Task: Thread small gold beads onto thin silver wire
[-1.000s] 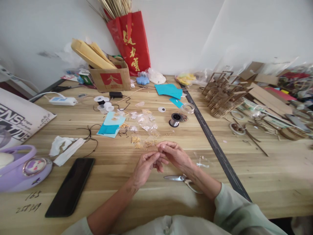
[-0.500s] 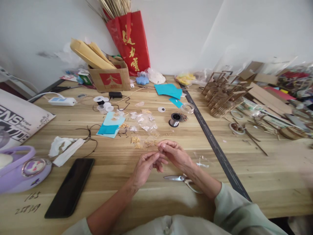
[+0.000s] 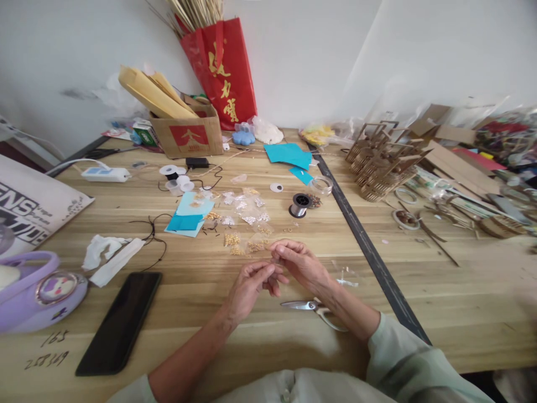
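Note:
My left hand (image 3: 253, 284) and my right hand (image 3: 298, 262) meet above the table, fingertips pinched close together. Whatever lies between the fingers is too small to make out. Just beyond them are small clear bags of gold beads (image 3: 232, 239), with a bag of silvery pieces (image 3: 247, 207) farther back. A spool of thin silvery wire (image 3: 299, 206) stands upright past my right hand. Beneath my right forearm rests a pair of scissors (image 3: 308, 305), its handle partly covered by the arm.
A black phone (image 3: 119, 323) and a purple container (image 3: 39, 291) lie left. Blue sheets (image 3: 191, 215) sit behind the hands. Toward the back are a cardboard box (image 3: 188, 134) and a red bag (image 3: 224, 73). Small wooden frames (image 3: 377, 162) stand at the right, beyond a dark strip (image 3: 369, 246).
Almost nothing differs. Both hands keep their pinch in the same place, and the objects on the table stay where they were; the view shifts very slightly.

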{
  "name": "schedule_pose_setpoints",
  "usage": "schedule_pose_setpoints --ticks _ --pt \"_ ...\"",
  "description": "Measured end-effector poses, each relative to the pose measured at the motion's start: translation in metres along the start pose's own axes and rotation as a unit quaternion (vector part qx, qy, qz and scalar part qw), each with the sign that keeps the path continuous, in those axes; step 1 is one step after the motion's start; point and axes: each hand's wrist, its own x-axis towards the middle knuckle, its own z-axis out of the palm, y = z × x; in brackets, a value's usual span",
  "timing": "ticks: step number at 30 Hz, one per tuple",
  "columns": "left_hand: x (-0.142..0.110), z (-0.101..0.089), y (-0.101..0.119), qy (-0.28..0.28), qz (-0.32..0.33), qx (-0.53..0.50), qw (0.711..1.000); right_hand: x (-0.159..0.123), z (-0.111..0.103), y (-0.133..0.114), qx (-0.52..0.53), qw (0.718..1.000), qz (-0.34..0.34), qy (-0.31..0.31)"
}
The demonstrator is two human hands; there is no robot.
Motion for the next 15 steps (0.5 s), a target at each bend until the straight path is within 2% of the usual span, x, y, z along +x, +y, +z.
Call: schedule_pose_setpoints --ticks 10,15 --pt "0.0009 -0.0027 0.0014 -0.032 0.010 -0.044 0.998 -0.0027 0.0044 0.0001 0.010 0.996 0.013 -0.089" --pt "0.0015 -0.0021 0.0054 -0.014 0.034 -0.059 0.998 -0.0056 0.0066 -0.0035 -0.064 0.994 -0.028 -0.084"
